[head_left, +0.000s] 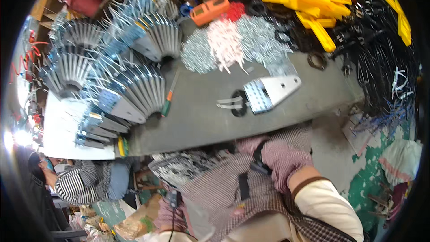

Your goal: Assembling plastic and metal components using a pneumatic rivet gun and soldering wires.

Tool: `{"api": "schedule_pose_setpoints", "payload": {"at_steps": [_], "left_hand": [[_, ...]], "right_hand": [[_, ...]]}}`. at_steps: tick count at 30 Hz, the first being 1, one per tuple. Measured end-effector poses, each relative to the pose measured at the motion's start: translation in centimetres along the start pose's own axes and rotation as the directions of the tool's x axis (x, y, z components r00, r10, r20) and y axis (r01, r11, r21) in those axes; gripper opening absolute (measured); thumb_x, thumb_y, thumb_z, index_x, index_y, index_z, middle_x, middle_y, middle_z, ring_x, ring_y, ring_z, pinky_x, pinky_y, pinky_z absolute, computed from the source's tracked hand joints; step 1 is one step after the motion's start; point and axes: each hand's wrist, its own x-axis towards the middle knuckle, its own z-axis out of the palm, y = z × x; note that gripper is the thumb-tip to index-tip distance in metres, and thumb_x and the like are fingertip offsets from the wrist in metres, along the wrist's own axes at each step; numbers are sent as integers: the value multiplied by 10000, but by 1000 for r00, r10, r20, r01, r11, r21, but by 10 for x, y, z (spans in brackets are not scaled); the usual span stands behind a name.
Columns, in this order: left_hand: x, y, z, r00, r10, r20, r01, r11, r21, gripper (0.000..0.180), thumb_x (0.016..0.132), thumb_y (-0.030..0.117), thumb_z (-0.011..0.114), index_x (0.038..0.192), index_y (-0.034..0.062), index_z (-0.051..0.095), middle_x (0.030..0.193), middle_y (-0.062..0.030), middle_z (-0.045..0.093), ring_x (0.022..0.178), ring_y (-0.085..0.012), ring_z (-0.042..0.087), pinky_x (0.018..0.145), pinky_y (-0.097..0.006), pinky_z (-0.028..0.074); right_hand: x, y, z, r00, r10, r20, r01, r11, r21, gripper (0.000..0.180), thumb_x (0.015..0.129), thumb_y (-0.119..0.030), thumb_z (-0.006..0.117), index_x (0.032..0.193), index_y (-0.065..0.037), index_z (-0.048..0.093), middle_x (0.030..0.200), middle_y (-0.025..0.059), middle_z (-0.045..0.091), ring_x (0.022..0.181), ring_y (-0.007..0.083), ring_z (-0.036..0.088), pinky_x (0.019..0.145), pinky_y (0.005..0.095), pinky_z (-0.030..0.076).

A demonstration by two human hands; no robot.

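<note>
My right hand [251, 144], in a pink checked covering with a dark strap, rests low at the table's near edge by my lap. Its fingers are hidden. Down at my left side is my left hand [170, 215], also covered in pink checked cloth, with a small black device strapped on it; its fingers do not show. On the table ahead lies a flat metal bracket [280, 90] with a bluish perforated part. A black ring [238, 103] with pale strips touches its left end. Neither hand touches these.
Fanned stacks of metal brackets [141, 92] fill the left, beside a green-orange screwdriver [168, 103]. Piles of screws [260, 33], pinkish small parts [224, 42], yellow plastic pieces [313, 0], an orange device [209, 10] and black cables [380, 58] lie beyond. Another person [85, 181] sits left.
</note>
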Motion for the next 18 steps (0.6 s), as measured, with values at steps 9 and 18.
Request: {"api": "schedule_pose_setpoints", "payload": {"at_steps": [9, 18], "left_hand": [[-33, -16, -20, 997, -76, -17, 73, 987, -144, 267, 987, 169, 532, 1138, -19, 646, 1046, -113, 703, 957, -226, 650, 884, -383, 518], [-19, -6, -19, 1000, -12, -14, 9, 977, -212, 281, 1002, 191, 522, 1143, -22, 640, 1052, -98, 698, 959, -205, 642, 891, -376, 511]], "right_hand": [[15, -35, 4, 983, -34, 178, 26, 998, 50, 444, 937, -331, 561, 1228, -4, 635, 1250, 225, 642, 1123, 386, 632, 965, 499, 498], [47, -59, 15, 908, -357, 221, 352, 934, 65, 510, 966, -361, 525, 1328, -3, 543, 1362, 191, 557, 1230, 336, 548, 1046, 445, 426]]}}
